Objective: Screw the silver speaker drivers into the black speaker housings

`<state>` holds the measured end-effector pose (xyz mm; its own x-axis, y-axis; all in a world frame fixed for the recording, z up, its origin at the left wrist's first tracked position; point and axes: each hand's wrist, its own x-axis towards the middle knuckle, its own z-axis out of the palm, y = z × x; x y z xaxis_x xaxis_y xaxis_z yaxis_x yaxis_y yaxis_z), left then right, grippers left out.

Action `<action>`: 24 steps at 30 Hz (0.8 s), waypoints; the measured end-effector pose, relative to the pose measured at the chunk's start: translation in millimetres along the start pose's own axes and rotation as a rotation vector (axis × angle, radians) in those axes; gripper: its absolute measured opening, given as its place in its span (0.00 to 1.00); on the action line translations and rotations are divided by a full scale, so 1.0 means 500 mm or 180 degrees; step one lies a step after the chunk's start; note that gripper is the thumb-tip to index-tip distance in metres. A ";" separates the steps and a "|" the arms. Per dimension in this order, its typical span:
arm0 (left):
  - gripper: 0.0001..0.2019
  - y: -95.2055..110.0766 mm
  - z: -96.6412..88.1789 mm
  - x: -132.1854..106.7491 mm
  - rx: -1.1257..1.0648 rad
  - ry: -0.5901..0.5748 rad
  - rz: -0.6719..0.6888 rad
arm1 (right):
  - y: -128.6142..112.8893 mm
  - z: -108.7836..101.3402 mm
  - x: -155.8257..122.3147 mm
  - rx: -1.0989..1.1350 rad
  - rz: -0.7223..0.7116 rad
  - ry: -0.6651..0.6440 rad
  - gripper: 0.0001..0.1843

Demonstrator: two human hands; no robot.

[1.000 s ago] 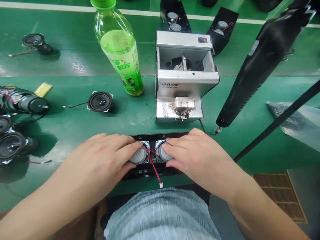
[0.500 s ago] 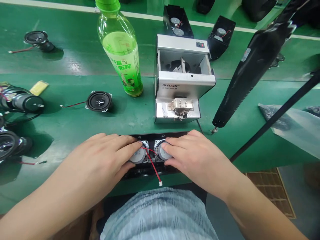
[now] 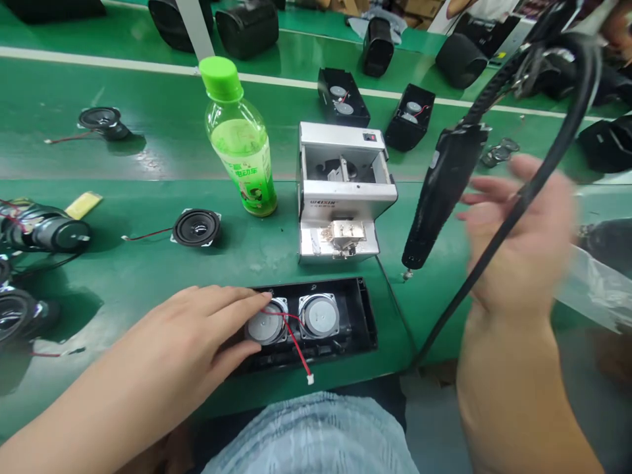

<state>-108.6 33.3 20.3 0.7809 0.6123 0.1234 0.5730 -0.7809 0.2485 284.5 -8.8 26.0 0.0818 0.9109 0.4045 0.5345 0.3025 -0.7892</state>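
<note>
The left hand (image 3: 197,336) lies flat on the black speaker case (image 3: 358,316) at the near edge of the green counter (image 3: 148,276), its grip loose and wide, holding nothing, with fingertips on the left of the two round speakers (image 3: 264,326) and by the red wire (image 3: 293,339). The right hand (image 3: 518,250) is raised and blurred, its grip wide with fingers spread, just beside the hanging black screwdriver (image 3: 439,191); a black cable (image 3: 494,243) crosses in front of it. Behind the case stand a silver machine (image 3: 340,197) and a green bottle (image 3: 241,145).
</note>
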 end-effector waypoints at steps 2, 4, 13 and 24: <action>0.22 -0.011 0.006 -0.014 -0.0006 0.0153 -0.0207 | 0.038 0.009 0.029 0.0372 0.0248 0.0317 0.31; 0.28 -0.022 0.020 -0.025 0.0078 0.0157 -0.0274 | 0.061 0.029 0.049 0.0610 0.0450 0.0282 0.31; 0.33 -0.050 0.075 -0.078 0.0083 0.0019 -0.0443 | -0.035 0.019 0.067 0.1554 0.0596 0.0388 0.37; 0.09 0.133 0.044 0.059 -0.0267 0.0277 -0.0287 | -0.218 0.126 0.136 0.1312 -0.0339 0.0828 0.39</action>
<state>-42.0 -3.0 19.4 0.7006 0.6907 0.1790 0.6143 -0.7115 0.3412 178.8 37.8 110.3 0.2799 0.7846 0.5533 0.1786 0.5237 -0.8330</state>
